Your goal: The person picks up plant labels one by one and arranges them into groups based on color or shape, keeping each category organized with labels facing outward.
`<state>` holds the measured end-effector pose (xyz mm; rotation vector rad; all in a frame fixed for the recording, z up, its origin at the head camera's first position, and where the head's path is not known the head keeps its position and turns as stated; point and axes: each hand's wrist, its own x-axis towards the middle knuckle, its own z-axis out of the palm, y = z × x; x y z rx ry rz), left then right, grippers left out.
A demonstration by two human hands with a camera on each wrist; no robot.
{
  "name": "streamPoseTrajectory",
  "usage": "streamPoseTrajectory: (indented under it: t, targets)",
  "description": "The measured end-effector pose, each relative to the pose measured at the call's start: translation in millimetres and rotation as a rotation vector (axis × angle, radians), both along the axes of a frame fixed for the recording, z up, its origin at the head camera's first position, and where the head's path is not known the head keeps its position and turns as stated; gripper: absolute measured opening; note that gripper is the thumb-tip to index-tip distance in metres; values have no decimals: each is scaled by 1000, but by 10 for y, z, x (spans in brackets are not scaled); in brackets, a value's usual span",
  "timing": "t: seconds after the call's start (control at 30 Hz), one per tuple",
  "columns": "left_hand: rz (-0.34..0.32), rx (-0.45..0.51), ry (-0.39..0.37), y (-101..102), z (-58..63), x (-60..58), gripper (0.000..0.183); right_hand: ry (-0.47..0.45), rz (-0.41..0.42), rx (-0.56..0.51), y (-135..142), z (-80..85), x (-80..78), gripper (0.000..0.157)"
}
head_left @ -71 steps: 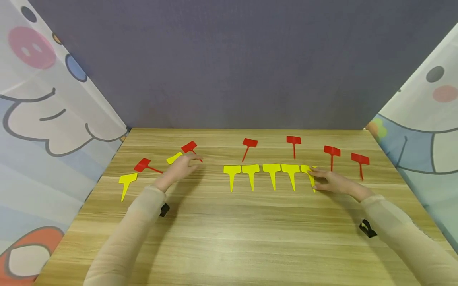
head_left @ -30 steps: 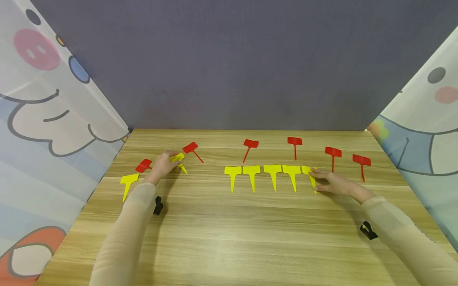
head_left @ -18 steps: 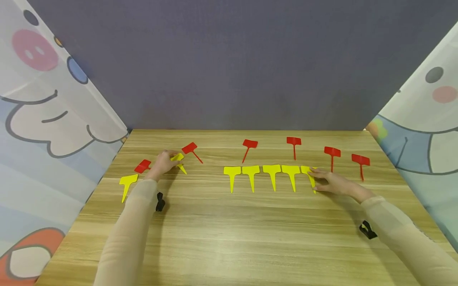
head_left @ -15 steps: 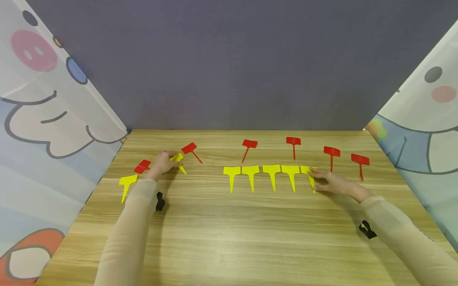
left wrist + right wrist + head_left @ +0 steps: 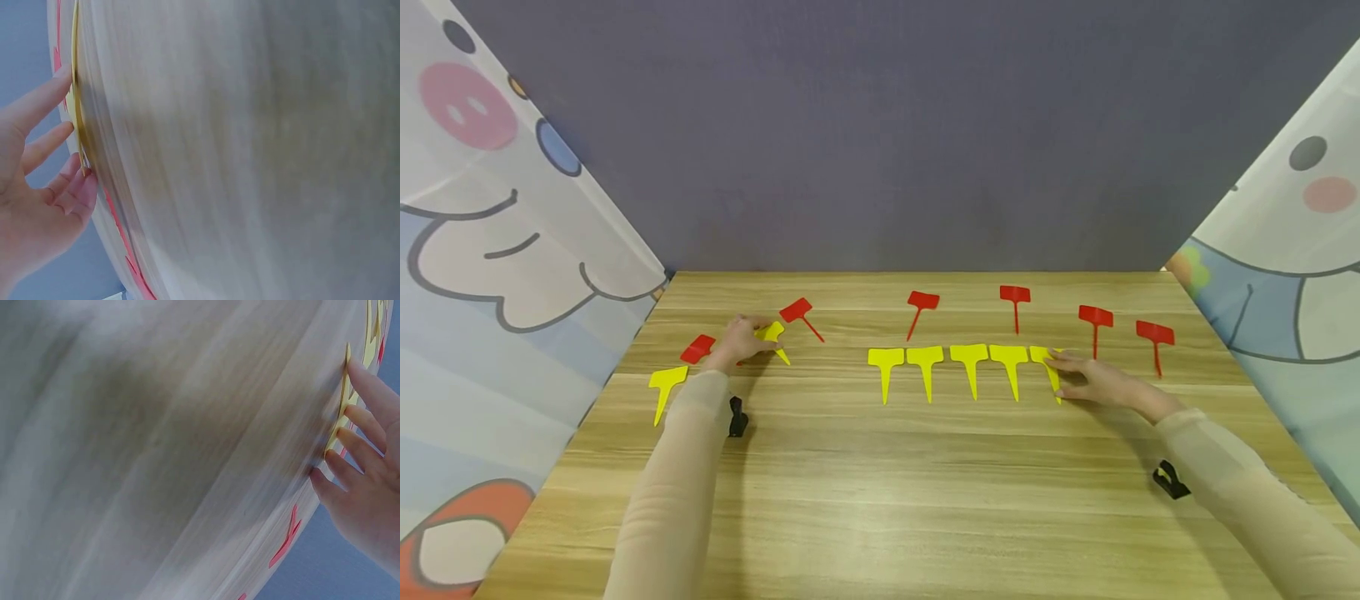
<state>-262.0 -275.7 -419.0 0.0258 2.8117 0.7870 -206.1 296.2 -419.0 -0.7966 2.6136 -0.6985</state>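
Observation:
At the left of the table, my left hand [image 5: 741,342] holds a yellow T-shaped plant label [image 5: 772,333], fingers by its head and thumb by its stem. The left wrist view shows the fingertips along this label's edge [image 5: 76,94]. On the right, my right hand [image 5: 1097,382] rests its extended fingers on another yellow plant label [image 5: 1039,355], partly covering the head. It lies at the right end of a row of yellow labels [image 5: 968,355], stems toward me. One more yellow label [image 5: 666,382] lies at far left, beside my left sleeve.
Several red T-shaped labels are spread behind the row, among them one at the middle [image 5: 923,300] and one at far right [image 5: 1154,333]. A red label [image 5: 700,347] is partly behind my left hand. A grey wall [image 5: 910,150] borders the wooden table's [image 5: 910,500] far edge.
My left hand has shifted left from over the red label's stem to the yellow label, whose stem now shows. In the last half second it barely moves. The right hand stays in place.

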Motion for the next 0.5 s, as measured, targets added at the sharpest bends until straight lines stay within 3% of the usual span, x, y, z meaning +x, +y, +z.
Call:
streamPoseTrajectory:
  t: [0.5]
  targets:
    - [-8, -50, 25, 41, 38, 26, 59, 2, 1, 0, 12, -7, -2, 62]
